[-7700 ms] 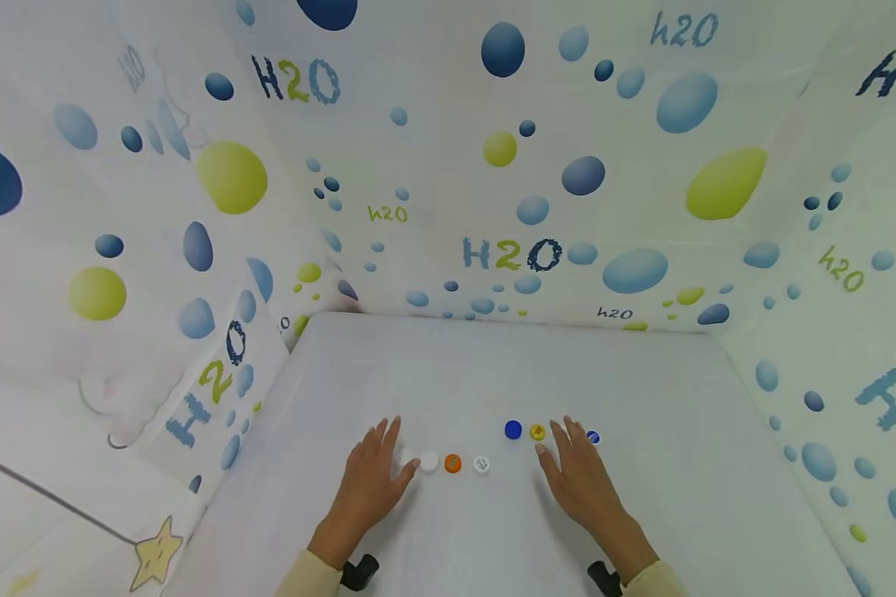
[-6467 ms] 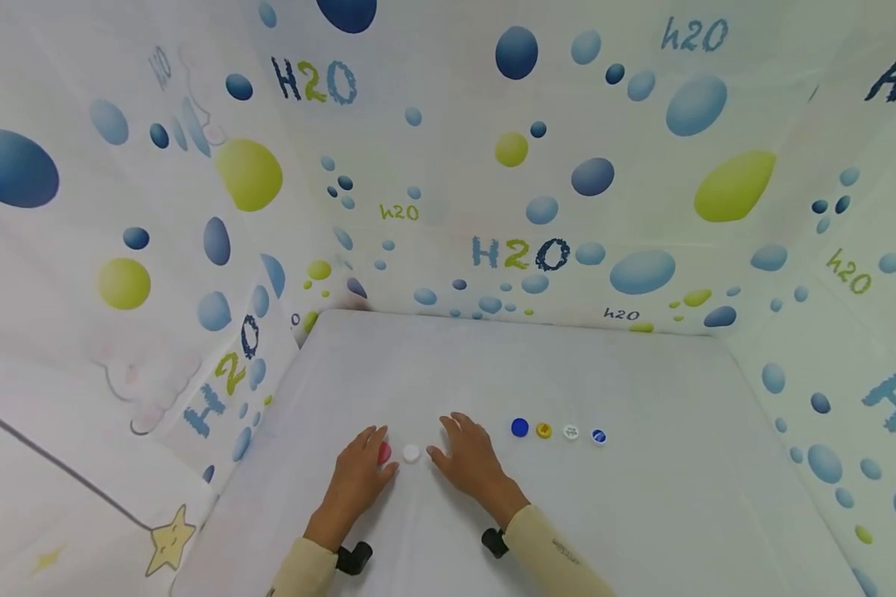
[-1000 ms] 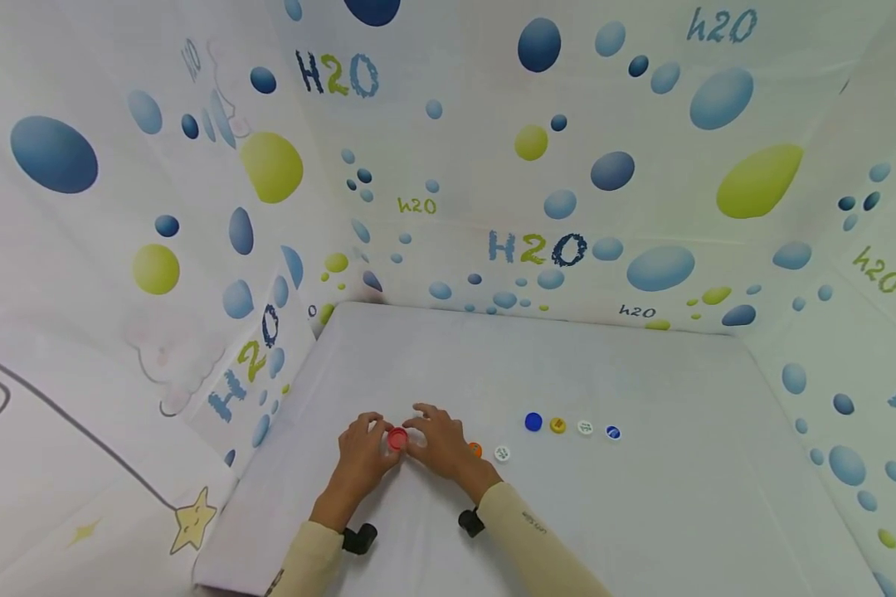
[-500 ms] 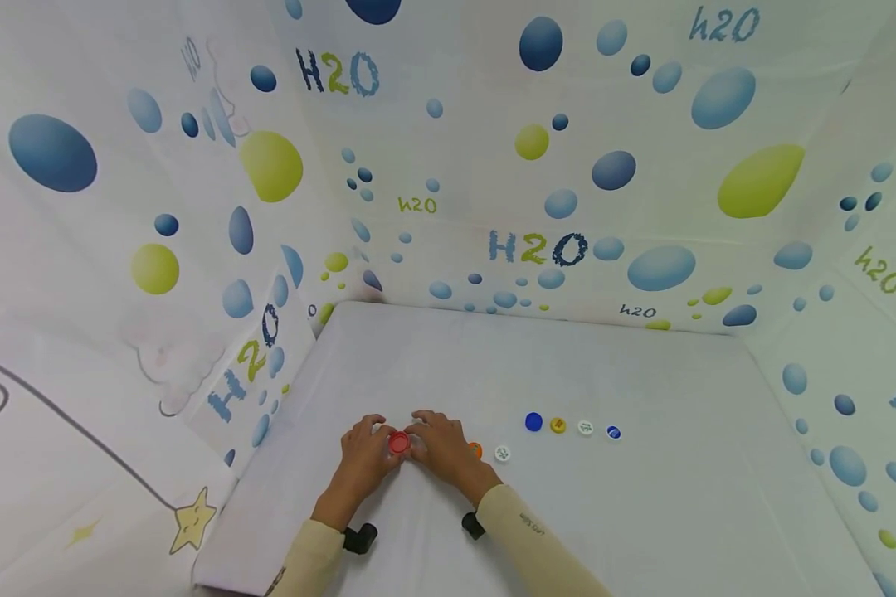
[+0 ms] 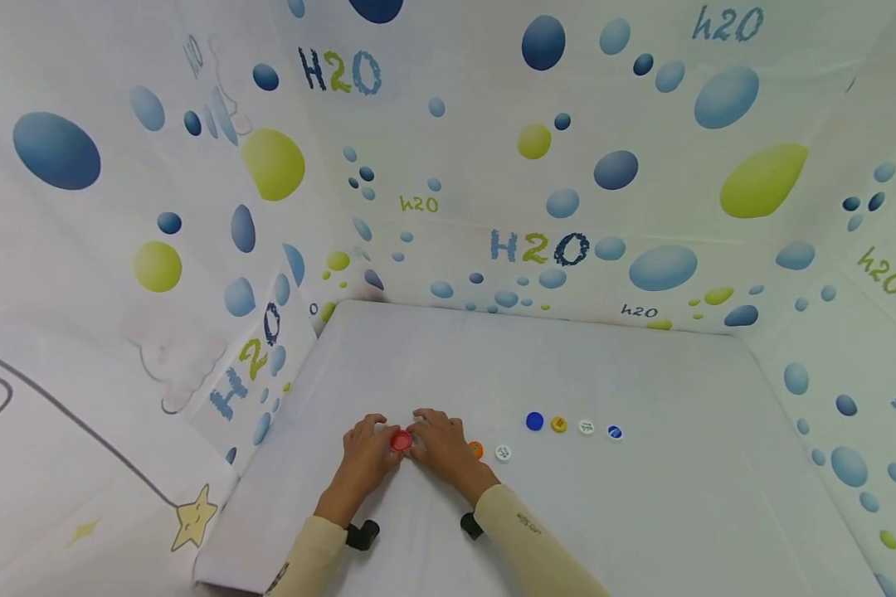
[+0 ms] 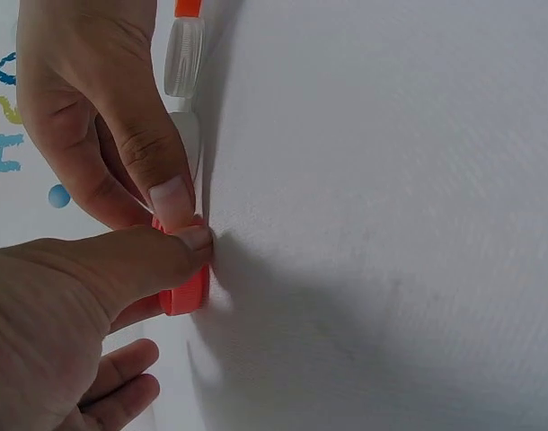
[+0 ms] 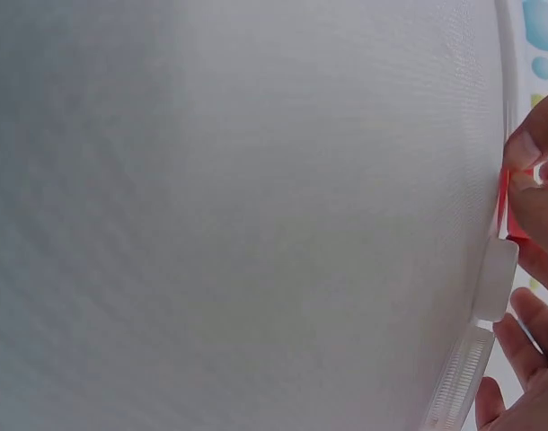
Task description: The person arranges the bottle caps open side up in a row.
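Observation:
In the head view a red bottle cap (image 5: 400, 440) sits between my two hands, its ring-shaped rim facing up. My left hand (image 5: 366, 456) pinches it from the left. From the other side my right hand (image 5: 439, 444) also pinches it, the two thumbs meeting at the cap. The left wrist view shows the ribbed side of the red cap (image 6: 189, 294) low over the white cloth. Right beside it is a white cap (image 6: 186, 135), which my right hand hides in the head view. A clear ribbed cap (image 6: 184, 58) follows it in line.
An orange cap (image 5: 475, 450), partly covered by my right hand, and a printed white cap (image 5: 503, 453) lie to the right. Farther back is a row: blue cap (image 5: 534, 421), yellow cap (image 5: 559, 424), printed white cap (image 5: 586, 427), blue-and-white cap (image 5: 615, 432). Patterned sheets wall the table (image 5: 642, 514).
My right hand has moved left from the back row, past the orange cap, to the red cap. Both hands now pinch that cap. Over the last half second they have hardly shifted.

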Tool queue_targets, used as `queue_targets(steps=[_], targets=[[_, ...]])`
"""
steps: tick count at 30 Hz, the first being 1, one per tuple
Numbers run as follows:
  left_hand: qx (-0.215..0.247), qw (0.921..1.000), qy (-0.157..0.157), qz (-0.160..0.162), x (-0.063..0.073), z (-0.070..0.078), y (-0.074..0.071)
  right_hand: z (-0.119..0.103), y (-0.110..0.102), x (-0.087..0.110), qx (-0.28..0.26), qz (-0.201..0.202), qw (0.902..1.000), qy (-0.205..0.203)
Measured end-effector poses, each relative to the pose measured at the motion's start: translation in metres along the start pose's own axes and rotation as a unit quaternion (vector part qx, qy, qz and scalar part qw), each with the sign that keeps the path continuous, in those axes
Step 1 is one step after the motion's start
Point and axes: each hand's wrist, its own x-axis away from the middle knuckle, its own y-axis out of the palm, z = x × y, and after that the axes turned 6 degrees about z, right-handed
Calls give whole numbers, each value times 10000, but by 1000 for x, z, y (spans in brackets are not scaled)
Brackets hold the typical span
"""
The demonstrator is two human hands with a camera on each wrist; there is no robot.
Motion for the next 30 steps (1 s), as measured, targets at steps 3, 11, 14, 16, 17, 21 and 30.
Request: queue_targets(steps=[3, 11, 14, 16, 17, 21, 30], targets=[[0, 10000, 4, -75, 0, 0, -1, 0, 0, 0, 45, -3, 10000, 54], [29, 9997, -67, -217, -2, 0, -1, 0, 5, -2, 233, 6, 9995, 204], [16, 9996, -99, -253, -4, 0, 0, 0, 5, -2, 315, -2, 9992, 256], [-2, 9995, -139, -285, -4, 0, 0, 0, 4, -2, 311, 35, 9991, 275], [-7, 9994, -153, -297, -5, 0, 0, 0, 3, -2, 306, 49, 9991, 285], [-3, 9989, -235, -406, -5, 1, -2, 0, 1, -2, 257, 46, 9992, 287], [115, 9981, -300, -525, -6, 7, 0, 4, -4, 2, 95, 93, 9993, 356]])
